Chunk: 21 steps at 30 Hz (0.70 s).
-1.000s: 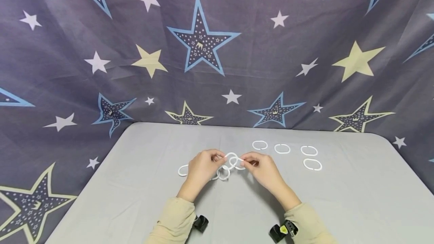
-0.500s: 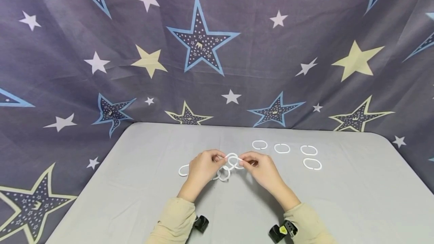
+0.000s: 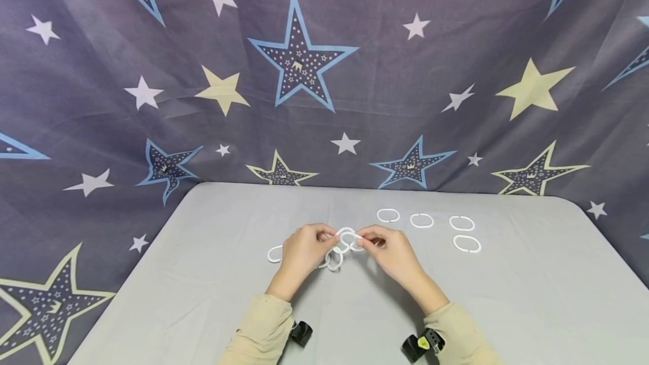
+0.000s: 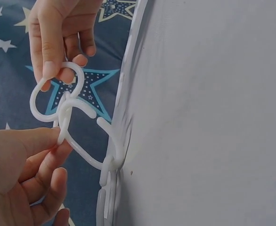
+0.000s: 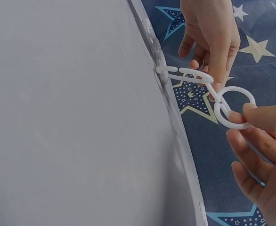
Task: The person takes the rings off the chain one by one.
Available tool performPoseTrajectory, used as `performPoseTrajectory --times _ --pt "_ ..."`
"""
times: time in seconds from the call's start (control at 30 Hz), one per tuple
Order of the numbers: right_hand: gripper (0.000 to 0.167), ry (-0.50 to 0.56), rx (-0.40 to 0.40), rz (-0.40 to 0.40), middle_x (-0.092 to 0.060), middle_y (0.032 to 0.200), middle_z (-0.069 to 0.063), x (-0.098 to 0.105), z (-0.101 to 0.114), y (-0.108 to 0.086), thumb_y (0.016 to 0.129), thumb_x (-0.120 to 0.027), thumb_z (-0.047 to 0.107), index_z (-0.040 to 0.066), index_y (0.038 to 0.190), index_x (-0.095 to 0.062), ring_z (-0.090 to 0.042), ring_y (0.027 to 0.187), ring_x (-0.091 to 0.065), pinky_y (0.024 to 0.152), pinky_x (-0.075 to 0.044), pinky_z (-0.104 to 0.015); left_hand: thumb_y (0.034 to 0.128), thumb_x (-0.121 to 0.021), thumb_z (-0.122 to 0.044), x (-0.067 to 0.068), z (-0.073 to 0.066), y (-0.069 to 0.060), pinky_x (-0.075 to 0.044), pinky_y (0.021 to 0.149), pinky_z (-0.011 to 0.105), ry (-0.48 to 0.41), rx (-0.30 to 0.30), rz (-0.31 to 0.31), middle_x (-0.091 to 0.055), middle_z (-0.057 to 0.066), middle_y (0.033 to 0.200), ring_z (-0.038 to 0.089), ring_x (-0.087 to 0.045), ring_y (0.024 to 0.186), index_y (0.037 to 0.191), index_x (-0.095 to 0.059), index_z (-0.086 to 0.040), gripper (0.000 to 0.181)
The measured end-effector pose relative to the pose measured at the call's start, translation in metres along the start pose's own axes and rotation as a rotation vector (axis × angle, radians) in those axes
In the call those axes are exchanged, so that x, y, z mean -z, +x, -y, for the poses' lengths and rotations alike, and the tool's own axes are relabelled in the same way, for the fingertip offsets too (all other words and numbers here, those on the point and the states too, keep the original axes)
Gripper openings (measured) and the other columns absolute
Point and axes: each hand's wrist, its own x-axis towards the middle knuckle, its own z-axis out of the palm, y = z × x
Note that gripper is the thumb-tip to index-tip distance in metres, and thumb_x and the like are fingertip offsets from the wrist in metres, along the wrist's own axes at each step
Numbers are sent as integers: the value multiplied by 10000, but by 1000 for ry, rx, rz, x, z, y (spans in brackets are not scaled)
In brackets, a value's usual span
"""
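Observation:
My left hand (image 3: 303, 252) pinches one white link of a short chain between thumb and forefinger. Facing it, my right hand (image 3: 395, 252) pinches another white ring, (image 4: 34, 101) in the left wrist view, which passes by the link held on the left. A link with a gap in its side (image 4: 81, 153) hangs below and joins further links. In the right wrist view the ring (image 5: 253, 96) sits between the right thumb and fingers, touching the left hand's link. Part of the chain is hidden behind the left hand; its end link (image 3: 274, 254) shows at the left.
Four separate white oval links lie at the back right of the grey table (image 3: 532, 275): one (image 3: 388, 220), another (image 3: 422, 226), and two more, one (image 3: 462, 228) behind the other (image 3: 467, 250). A dark curtain with stars (image 3: 304, 128) hangs behind the table.
My right hand has shifted its ring slightly left, so it overlaps the left hand's link more. The left hand has hardly moved, and the loose links lie as before.

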Motion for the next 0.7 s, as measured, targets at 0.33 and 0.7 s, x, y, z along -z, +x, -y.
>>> performPoseTrajectory --times 0.33,0.7 --pt "104 -12 22 -8 -730 813 67 0 0 1 861 -767 98 115 963 -763 -88 716 -634 700 -525 -272 868 -745 -345 -2 3 1 -446 633 330 -26 21 -18 -692 -141 755 35 -590 645 880 -778 -239 112" --pt "89 -70 72 -42 -737 824 105 0 -2 -1 848 -787 125 152 932 -782 -70 735 -637 708 -533 -305 861 -757 -317 -3 6 -1 -418 597 306 -75 55 20 -680 -131 707 46 -557 589 856 -783 -218 102"
